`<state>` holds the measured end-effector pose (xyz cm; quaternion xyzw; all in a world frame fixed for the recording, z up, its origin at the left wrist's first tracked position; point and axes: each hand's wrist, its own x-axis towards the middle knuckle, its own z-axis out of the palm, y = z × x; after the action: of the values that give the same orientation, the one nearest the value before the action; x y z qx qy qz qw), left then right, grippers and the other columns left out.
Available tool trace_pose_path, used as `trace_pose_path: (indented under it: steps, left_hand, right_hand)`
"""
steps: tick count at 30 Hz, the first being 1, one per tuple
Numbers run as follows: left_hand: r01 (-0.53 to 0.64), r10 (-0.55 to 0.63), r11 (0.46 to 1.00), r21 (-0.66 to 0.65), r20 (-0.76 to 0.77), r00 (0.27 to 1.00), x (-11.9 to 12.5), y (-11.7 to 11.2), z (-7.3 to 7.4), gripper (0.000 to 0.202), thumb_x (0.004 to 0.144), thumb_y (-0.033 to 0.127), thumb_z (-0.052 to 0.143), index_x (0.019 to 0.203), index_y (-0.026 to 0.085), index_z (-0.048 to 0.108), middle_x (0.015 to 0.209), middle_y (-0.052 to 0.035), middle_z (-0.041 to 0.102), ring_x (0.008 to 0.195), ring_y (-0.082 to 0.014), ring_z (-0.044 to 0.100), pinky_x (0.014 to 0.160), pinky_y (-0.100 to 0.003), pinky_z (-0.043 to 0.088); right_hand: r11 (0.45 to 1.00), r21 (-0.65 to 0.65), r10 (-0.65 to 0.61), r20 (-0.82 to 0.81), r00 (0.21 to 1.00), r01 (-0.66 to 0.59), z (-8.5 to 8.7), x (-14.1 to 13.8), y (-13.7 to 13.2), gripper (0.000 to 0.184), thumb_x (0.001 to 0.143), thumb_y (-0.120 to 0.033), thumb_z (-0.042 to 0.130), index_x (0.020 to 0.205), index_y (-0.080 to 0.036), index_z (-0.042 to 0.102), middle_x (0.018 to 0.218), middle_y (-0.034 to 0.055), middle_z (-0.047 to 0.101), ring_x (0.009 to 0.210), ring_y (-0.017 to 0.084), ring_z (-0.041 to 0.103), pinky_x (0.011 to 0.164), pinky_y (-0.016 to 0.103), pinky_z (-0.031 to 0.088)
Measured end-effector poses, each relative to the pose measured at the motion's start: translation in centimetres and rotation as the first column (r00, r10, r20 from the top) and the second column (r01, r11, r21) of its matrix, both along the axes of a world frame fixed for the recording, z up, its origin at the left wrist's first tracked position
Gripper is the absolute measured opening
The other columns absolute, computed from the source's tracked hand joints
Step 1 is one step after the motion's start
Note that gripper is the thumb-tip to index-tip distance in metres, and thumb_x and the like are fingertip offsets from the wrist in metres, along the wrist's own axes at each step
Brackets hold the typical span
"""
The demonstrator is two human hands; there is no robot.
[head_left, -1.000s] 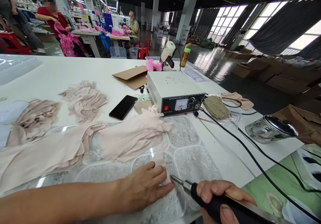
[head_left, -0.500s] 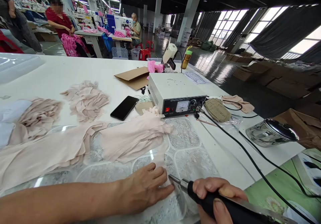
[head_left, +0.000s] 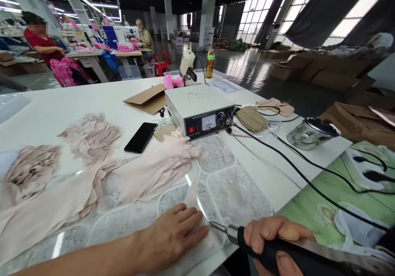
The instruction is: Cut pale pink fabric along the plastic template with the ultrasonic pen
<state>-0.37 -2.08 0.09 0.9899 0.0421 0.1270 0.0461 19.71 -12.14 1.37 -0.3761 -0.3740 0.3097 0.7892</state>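
My left hand (head_left: pixel 175 237) lies with fingers stretched over a thin strip of pale beige fabric (head_left: pixel 192 193) on the transparent mat (head_left: pixel 237 193). My right hand (head_left: pixel 279 235) is wrapped round the black handle of a handheld ultrasonic cutter (head_left: pixel 231 232). Its pointed metal tip is just right of my left fingertips, at the fabric's edge; whether it touches cannot be made out. Beyond my left hand sits a fanned stack of beige fabric pieces (head_left: pixel 154 169). Another layered stack (head_left: pixel 52 208) stretches off to the left.
A control box (head_left: pixel 200 107) with a dial and cables stands behind the stacks. Around it are a phone (head_left: pixel 140 137), folded cardboard (head_left: pixel 148 99), a card bundle (head_left: pixel 252 119), a glass jar (head_left: pixel 311 134) and a yellow bottle (head_left: pixel 210 65). A black cable (head_left: pixel 290 167) crosses the right side. People sit and stand farther back.
The view has swung right, so the scene sits farther left. The cutter's tip is slightly farther from my left fingers. My left hand still lies on the fabric.
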Motion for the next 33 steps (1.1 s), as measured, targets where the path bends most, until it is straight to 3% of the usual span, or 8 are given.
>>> trace_pose_path:
  steps: [7,14,23,29,33]
  left_hand:
    - [0.038,-0.039,0.999,0.010,0.048,0.998,-0.4,0.4,0.8,0.032,0.098,0.005,0.032,0.122,0.002,0.053,0.113,-0.0200,0.064,0.103,-0.0259,0.060,0.081,-0.038,0.048]
    - [-0.011,0.013,0.997,0.081,-0.017,1.000,-0.8,0.5,0.3,0.036,0.101,0.007,0.027,0.126,0.004,0.052,0.117,-0.0206,0.064,0.107,-0.0249,0.059,0.084,-0.038,0.049]
    - [-0.025,0.028,0.996,0.081,-0.032,0.999,-0.8,0.3,0.5,0.036,0.101,0.008,0.024,0.125,0.003,0.051,0.117,-0.0212,0.064,0.103,-0.0253,0.059,0.082,-0.038,0.048]
    - [-0.032,0.034,0.994,0.105,-0.016,0.999,-0.8,0.3,0.4,0.029,0.098,0.008,0.038,0.123,0.003,0.052,0.115,-0.0194,0.064,0.101,-0.0253,0.061,0.080,-0.037,0.047]
    - [-0.034,0.035,0.993,0.115,-0.002,0.999,-0.8,0.3,0.3,0.030,0.099,0.007,0.035,0.122,0.003,0.054,0.115,-0.0193,0.064,0.099,-0.0256,0.061,0.080,-0.037,0.046]
  right_hand:
    - [0.998,0.001,0.070,-0.011,0.997,-0.070,-1.4,-0.6,0.1,0.007,0.091,-0.029,0.055,0.093,-0.027,0.048,0.081,-0.0019,0.050,0.063,0.012,0.056,0.057,0.031,0.051]
    - [0.998,0.018,0.054,-0.011,0.998,-0.054,-1.3,-0.4,0.0,0.008,0.091,-0.027,0.055,0.097,-0.027,0.050,0.082,-0.0010,0.053,0.061,0.013,0.057,0.054,0.032,0.053]
    - [0.990,-0.005,0.138,0.032,0.990,-0.138,-1.6,0.4,0.1,0.006,0.089,-0.022,0.054,0.093,-0.026,0.051,0.081,0.0005,0.056,0.062,0.015,0.059,0.055,0.035,0.055]
    - [0.999,0.011,0.041,-0.023,0.999,-0.041,-0.8,-0.6,0.9,0.004,0.089,-0.025,0.054,0.092,-0.026,0.052,0.078,-0.0015,0.049,0.060,0.013,0.055,0.053,0.033,0.055]
    - [1.000,0.024,-0.001,0.008,1.000,0.000,-1.0,-1.1,1.7,0.004,0.090,-0.024,0.053,0.093,-0.026,0.051,0.080,-0.0014,0.049,0.061,0.012,0.054,0.054,0.032,0.055]
